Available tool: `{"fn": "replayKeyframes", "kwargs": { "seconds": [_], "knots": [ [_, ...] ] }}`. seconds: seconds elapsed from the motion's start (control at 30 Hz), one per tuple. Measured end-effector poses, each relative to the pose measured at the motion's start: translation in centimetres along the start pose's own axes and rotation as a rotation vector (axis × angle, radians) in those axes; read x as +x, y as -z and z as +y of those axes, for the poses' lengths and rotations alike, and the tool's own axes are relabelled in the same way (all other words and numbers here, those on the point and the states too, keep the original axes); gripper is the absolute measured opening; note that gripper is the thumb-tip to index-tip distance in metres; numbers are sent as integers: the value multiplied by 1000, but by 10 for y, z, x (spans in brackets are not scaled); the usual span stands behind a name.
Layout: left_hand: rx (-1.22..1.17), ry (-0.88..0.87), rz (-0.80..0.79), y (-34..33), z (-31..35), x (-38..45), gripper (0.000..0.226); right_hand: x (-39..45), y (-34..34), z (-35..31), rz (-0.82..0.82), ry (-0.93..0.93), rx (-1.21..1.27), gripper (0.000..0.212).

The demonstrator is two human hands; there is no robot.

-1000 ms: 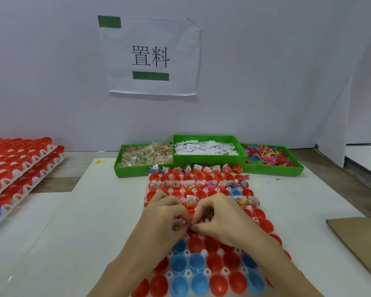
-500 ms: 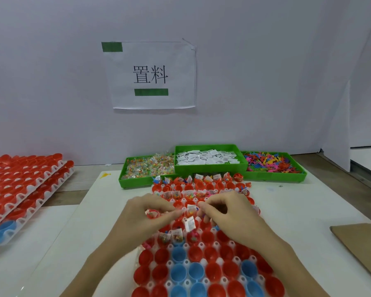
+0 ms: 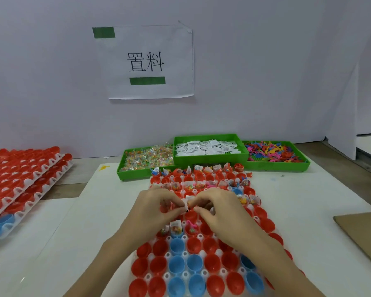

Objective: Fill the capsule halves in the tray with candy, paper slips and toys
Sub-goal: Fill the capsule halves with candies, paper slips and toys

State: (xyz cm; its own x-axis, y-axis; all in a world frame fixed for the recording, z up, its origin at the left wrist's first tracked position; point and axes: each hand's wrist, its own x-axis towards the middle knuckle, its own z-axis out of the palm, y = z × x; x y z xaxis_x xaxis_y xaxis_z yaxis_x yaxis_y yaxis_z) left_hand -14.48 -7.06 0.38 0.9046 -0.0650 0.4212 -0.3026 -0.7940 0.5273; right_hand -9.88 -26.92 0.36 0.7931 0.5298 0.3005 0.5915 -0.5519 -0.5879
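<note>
Hands back together mid tray (image 3: 150, 277): left hand (image 3: 156, 207) & right hand (image 3: 214, 207) fingers both pinch paper slip (image 3: 185, 205); green bins (image 3: 210, 159) behind, cardboard (image 3: 362, 234) at right.

Bins (image 3: 210, 160) behind tray (image 3: 156, 273); spare trays (image 3: 26, 174) left; cardboard(?) (image 3: 364, 234) rt.

A taped paper sign (image 3: 150, 61) hangs above; seemingly cardboard (image 3: 364, 234) lies right.

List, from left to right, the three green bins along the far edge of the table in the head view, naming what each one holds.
Candy bin → paper slip bin → toy bin.
</note>
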Motion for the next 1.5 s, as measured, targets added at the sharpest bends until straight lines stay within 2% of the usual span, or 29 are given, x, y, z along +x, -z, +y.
{"fn": "replayKeyframes", "kwargs": {
  "seconds": [0.1,0.17,0.27,0.33,0.43,0.57,0.7,0.87,1.17,1.3,1.4,1.5],
  "knots": [
    [-48,-35,106,0,3,0,13,0,2,-2,77,-26,56,13],
    [-120,-69,121,1,4,-2,17,-1,6,-4,108,-35,173,14],
    [-233,-77,53,-1,8,-8,25,-1,16,-7,-7,-25,272,10],
    [-239,-76,5,-2,8,-13,29,-2,19,-7,-90,-39,244,6],
    [-152,-90,-13,-5,8,-18,24,-4,20,-4,-145,-65,161,5],
    [-40,-108,-12,-10,11,-21,20,-5,17,-4,-178,-64,112,7],
    [52,-205,-34,-12,14,-21,14,-6,17,-7,-215,-37,38,13],
    [38,-186,-133,-2,8,-18,7,-8,12,-11,-200,-2,-51,14],
    [125,-199,-165,-8,4,-21,8,-12,8,-9,-265,37,-90,15],
    [77,-184,-145,0,8,-20,8,-9,15,-8,-228,20,-38,11],
    [-34,-122,-107,11,10,-17,7,-7,22,-7,-178,-18,-10,21],
    [-152,-19,26,23,3,-4,9,-5,27,-4,-121,-37,1,34]
  ]
}}
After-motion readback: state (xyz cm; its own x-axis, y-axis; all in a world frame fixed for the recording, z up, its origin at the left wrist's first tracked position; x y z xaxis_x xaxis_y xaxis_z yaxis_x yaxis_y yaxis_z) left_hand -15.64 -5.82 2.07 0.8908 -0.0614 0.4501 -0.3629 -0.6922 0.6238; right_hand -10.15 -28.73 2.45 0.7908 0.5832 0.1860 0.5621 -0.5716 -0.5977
